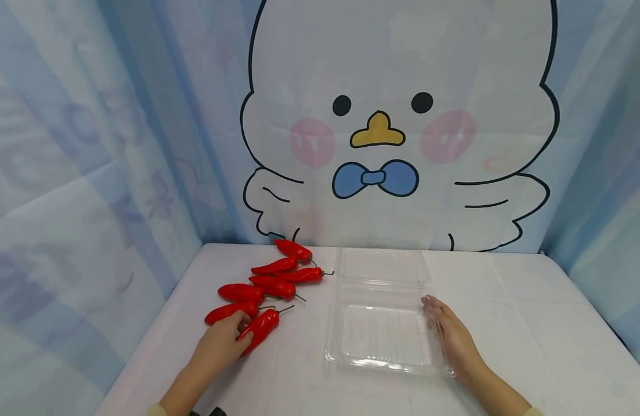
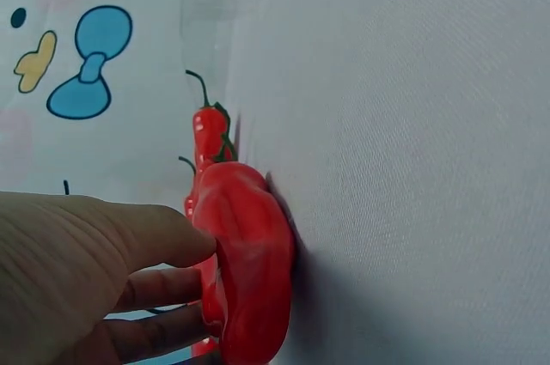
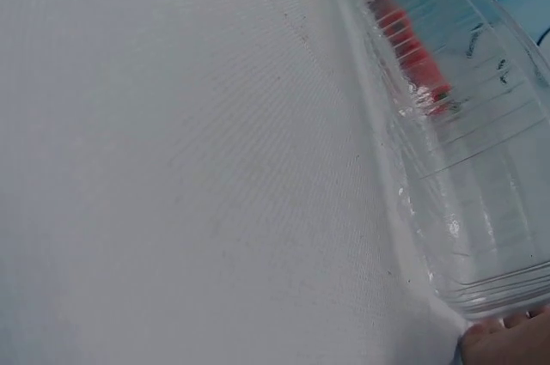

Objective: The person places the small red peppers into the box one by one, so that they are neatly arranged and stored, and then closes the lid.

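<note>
My left hand (image 1: pixel 223 342) grips the nearest red chili pepper (image 1: pixel 263 329), its thumb and fingers at the pepper's left end. Up close in the left wrist view, the pepper (image 2: pixel 249 262) hides part of the fingers. A clear plastic container (image 1: pixel 382 335) stands on the table with its lid (image 1: pixel 382 268) folded open toward the back. My right hand (image 1: pixel 455 335) rests along the container's right wall, fingers mostly straight. Only some fingertips (image 3: pixel 507 339) appear at the corner of the right wrist view, by the container's rim.
Several more red chili peppers (image 1: pixel 273 286) lie in a loose cluster left of the container, some touching. The white-covered table (image 1: pixel 517 323) meets a cloth backdrop with a cartoon bird (image 1: pixel 382 69). A small dark object (image 1: pixel 218 411) shows at the bottom edge.
</note>
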Motion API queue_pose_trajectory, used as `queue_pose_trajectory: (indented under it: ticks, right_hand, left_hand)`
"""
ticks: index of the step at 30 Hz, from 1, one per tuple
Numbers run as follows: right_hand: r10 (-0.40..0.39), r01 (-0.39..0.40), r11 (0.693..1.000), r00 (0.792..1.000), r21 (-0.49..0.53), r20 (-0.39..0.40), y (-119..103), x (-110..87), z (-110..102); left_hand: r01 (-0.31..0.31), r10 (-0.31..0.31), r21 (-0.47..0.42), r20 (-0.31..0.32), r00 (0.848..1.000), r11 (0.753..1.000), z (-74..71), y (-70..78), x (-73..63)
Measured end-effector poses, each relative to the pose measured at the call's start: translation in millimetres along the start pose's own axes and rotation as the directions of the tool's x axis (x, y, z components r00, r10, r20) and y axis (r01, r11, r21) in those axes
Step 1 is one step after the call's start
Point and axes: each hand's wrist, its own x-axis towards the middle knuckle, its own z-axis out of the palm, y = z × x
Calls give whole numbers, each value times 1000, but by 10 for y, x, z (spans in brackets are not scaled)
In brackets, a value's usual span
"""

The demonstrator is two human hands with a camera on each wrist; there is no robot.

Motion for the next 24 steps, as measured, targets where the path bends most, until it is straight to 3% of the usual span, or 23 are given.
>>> queue_pose_trajectory:
  ticks: [7, 17, 24]
  right_hand:
    - [-28, 27, 999, 999, 42, 22, 25, -1, -15]
    - [-42, 38, 992, 999, 118, 32, 32, -15, -25]
    - [-43, 40, 993, 999, 114, 20, 34, -10, -24]
  left_hand:
    - [24, -24, -27, 7, 1000, 999, -9, 57, -21]
    - [-4, 5, -63, 9, 1000, 998, -10, 112, -42]
    - [-15, 15, -108, 1, 1000, 994, -4, 132, -41]
